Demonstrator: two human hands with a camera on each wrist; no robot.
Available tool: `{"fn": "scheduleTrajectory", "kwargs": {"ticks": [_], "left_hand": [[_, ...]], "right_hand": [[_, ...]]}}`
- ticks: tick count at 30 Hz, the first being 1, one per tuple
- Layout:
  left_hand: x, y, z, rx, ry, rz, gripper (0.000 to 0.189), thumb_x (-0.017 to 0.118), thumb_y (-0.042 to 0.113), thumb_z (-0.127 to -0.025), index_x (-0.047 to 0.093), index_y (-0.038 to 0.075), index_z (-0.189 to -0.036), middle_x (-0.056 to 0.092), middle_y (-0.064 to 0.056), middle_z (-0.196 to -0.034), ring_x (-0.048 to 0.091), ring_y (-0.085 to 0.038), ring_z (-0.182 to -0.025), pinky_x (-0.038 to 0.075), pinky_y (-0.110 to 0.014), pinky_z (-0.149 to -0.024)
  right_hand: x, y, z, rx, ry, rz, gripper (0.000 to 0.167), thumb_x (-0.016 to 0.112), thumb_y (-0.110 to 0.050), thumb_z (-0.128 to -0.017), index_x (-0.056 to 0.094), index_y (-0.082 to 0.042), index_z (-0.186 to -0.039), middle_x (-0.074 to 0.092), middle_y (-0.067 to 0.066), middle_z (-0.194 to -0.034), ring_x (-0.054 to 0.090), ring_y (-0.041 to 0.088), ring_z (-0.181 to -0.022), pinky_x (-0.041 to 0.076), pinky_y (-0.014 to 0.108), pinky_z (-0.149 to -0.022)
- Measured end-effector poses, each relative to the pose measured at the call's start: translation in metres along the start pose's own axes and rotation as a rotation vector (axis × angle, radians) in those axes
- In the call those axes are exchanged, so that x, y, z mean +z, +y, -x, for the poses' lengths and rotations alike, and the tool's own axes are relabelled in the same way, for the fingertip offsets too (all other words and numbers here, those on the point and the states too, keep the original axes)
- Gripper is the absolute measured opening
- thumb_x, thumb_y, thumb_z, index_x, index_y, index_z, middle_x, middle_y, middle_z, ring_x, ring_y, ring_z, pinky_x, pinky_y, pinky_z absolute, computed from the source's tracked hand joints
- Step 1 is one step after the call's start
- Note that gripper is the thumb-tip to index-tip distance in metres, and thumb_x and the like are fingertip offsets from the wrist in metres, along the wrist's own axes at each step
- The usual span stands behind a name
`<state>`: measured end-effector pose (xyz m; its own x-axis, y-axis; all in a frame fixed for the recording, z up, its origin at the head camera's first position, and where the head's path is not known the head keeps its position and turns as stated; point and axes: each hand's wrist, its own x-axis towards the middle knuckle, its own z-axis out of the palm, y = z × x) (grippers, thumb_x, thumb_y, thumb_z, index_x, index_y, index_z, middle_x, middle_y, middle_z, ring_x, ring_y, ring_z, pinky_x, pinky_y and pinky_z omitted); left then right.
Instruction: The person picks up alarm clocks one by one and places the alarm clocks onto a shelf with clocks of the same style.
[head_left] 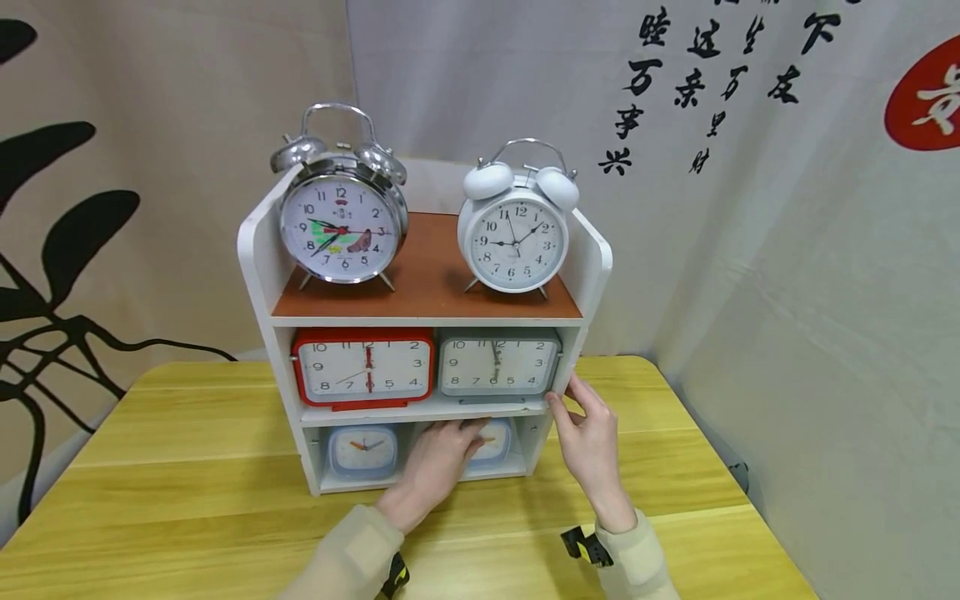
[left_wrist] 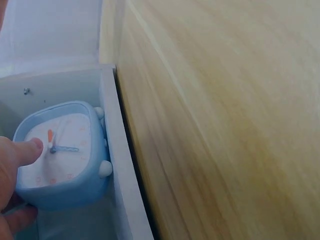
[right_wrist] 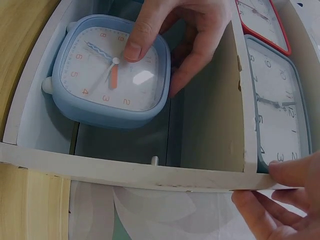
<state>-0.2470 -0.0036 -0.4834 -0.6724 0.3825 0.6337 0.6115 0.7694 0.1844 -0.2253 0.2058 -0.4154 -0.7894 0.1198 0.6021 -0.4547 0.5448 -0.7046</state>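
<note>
A white three-tier shelf (head_left: pixel 427 322) stands on the table. In its bottom tier my left hand (head_left: pixel 435 462) grips a small light-blue alarm clock (head_left: pixel 492 442) on the right side, thumb across the white face and fingers around its edge. The right wrist view shows this blue clock (right_wrist: pixel 110 70) whole, with two white feet. My right hand (head_left: pixel 591 437) pinches the front edge of the shelf's right side panel (right_wrist: pixel 125 172) at the middle board's height, thumb inside and fingers outside. A matching blue clock (head_left: pixel 363 452) sits at the bottom left.
Red (head_left: pixel 366 368) and grey-green (head_left: pixel 498 363) rectangular clocks fill the middle tier. On the brown top stand a silver twin-bell clock (head_left: pixel 341 221) and a white twin-bell clock (head_left: pixel 516 233). Beneath is a yellow wooden table (head_left: pixel 187 500); a cloth backdrop (head_left: pixel 480 75) hangs behind.
</note>
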Motion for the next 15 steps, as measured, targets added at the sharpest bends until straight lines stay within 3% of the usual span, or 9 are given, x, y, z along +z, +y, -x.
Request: {"fn": "scheduleTrajectory", "kwargs": {"ticks": [15], "left_hand": [[0.0016, 0.0007, -0.0013, -0.027, -0.041, -0.006, 0.037, 0.081, 0.026, -0.090, 0.076, 0.020, -0.126, 0.078, -0.005, -0.102, 0.073, -0.023, -0.079, 0.060, -0.034, -0.061]], "right_hand": [[-0.0008, 0.0004, -0.0006, -0.002, -0.003, -0.002, 0.044, 0.067, -0.002, -0.100, 0.063, -0.002, -0.144, 0.072, 0.022, -0.133, 0.074, 0.039, -0.113, 0.068, 0.040, -0.081]]}}
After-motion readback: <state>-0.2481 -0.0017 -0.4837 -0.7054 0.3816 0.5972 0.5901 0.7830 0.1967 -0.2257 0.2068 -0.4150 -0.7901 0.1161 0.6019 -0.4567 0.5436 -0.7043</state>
